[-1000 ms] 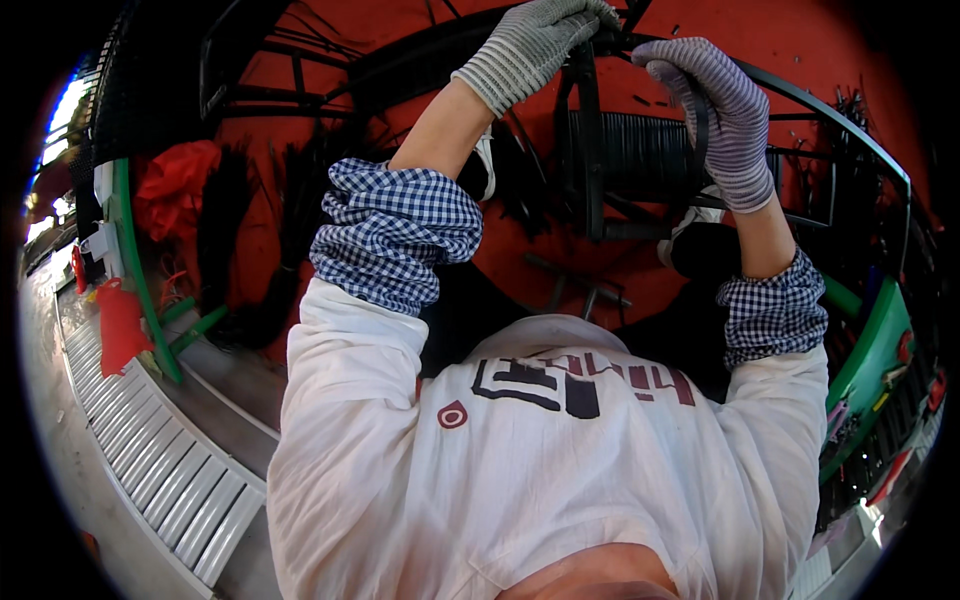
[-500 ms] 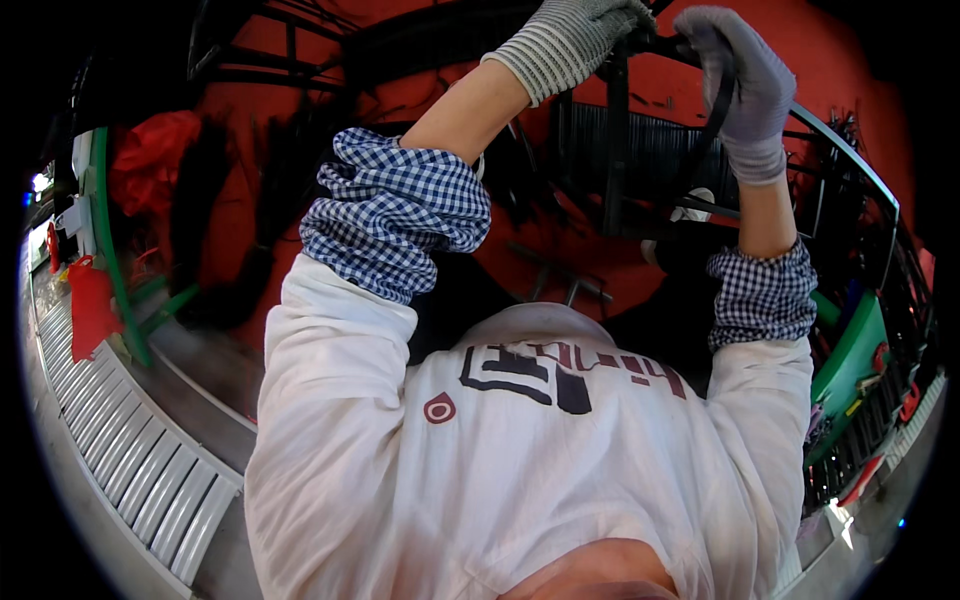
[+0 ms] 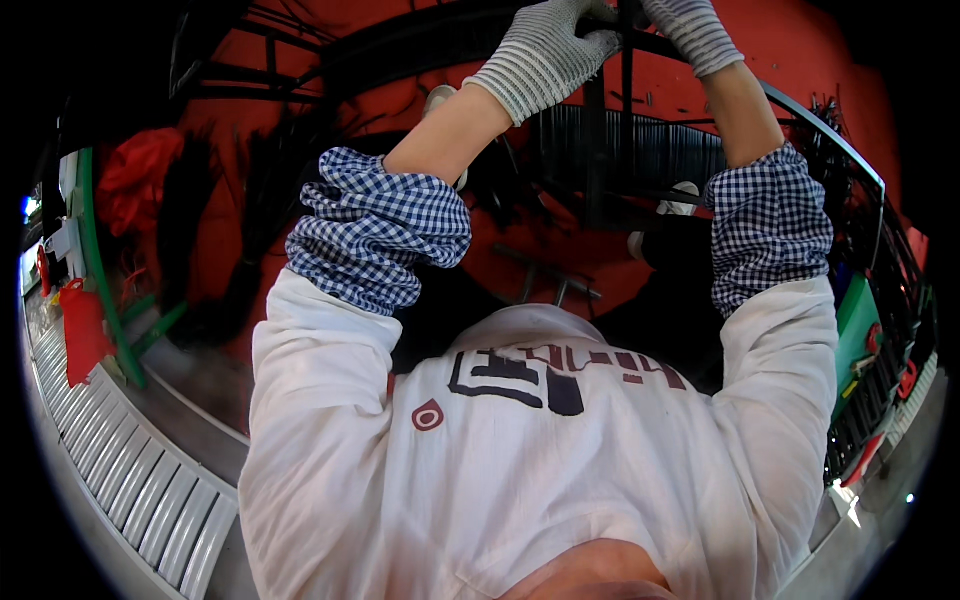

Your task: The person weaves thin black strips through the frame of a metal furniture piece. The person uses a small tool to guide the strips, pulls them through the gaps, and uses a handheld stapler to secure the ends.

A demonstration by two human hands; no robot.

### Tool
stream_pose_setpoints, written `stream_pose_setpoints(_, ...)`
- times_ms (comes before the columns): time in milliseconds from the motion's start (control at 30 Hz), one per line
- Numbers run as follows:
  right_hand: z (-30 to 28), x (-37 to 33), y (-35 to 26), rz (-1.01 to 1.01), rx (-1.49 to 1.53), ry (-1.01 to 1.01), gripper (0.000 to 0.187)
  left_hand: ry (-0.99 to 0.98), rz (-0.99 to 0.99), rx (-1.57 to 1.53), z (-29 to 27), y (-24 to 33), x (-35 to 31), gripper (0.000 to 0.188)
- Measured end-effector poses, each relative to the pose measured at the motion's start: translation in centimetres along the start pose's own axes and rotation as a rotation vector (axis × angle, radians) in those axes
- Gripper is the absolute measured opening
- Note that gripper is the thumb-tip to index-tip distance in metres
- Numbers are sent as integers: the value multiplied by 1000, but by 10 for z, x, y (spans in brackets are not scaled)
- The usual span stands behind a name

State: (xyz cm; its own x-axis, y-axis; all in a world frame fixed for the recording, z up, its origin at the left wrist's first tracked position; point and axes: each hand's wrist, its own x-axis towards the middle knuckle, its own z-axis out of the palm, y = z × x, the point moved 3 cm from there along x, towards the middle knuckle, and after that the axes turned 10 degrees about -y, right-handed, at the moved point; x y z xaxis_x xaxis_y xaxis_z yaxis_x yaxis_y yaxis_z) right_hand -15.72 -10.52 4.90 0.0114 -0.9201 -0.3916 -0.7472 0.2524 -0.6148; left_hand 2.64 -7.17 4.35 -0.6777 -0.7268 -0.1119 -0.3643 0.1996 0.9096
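Observation:
My left hand (image 3: pixel 550 58), in a grey-white knit glove with a ribbed cuff, is at the top of the view. Its fingers are bent and its thumb reaches right, against a dark bar (image 3: pixel 655 42); what lies in the grip is hidden. My right hand (image 3: pixel 690 30), gloved alike, is just right of it, its fingers mostly cut off by the upper edge. A narrow black strip (image 3: pixel 627 90) hangs between the hands, in front of a black frame with an upright post (image 3: pixel 595 140).
Bundles of thin black strips (image 3: pixel 185 215) lie at left by a red bag (image 3: pixel 140 180). Dark ribbed pieces (image 3: pixel 660 145) are beyond the frame on the red floor (image 3: pixel 500 245). A grey roller conveyor (image 3: pixel 150 480) runs at lower left; a green panel (image 3: pixel 855 335) stands at right.
My right hand has moved up and left, closer to my left hand. The black strip that looped from it now hangs straight between the hands. My left hand has shifted slightly left and down.

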Motion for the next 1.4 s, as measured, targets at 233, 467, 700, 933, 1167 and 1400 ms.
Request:
stream_pose_setpoints(233,21,63,50,-192,374,-176,26,95,1,90,6,-7,9,25)
stream_pose_setpoints(467,-10,-17,19,-113,428,-71,19,60,-79,-47,9,-2,7,29)
stream_pose_setpoints(700,2,-46,-10,-308,330,-100,14,34,-81,-46,0,-17,4,26)
stream_pose_setpoints(933,11,-30,20,-393,442,4,19,-126,-8,-323,10,-43,27,28)
stream_pose_setpoints(1167,12,-29,9,-365,435,73,19,-123,55,-218,6,-46,34,26)
stream_pose_setpoints(1400,10,-7,9,-95,-198,64,31,0,59,-154,-1,-38,25,21)
